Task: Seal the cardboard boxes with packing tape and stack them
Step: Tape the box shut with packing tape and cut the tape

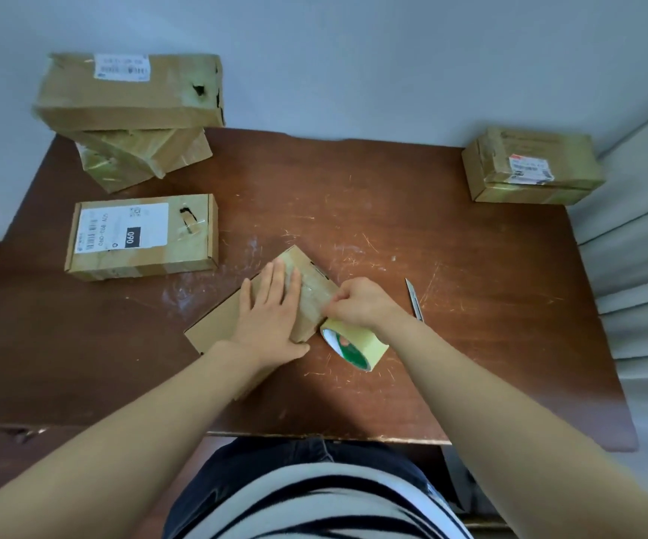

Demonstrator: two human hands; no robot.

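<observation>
A flat cardboard box (221, 324) lies tilted near the table's front middle, with clear tape across its far end. My left hand (271, 313) presses flat on its top with straight fingers. My right hand (361, 301) is curled at the box's right edge, pinching the tape where it leaves the roll. The yellowish tape roll (357, 344) with a green core stands on edge just below that hand, touching the box's corner.
A small knife (414, 299) lies right of my right hand. A labelled box (143, 237) sits at left, two stacked boxes (131, 110) at the back left, another box (532, 167) at the back right. The brown table (470, 344) ends near my lap.
</observation>
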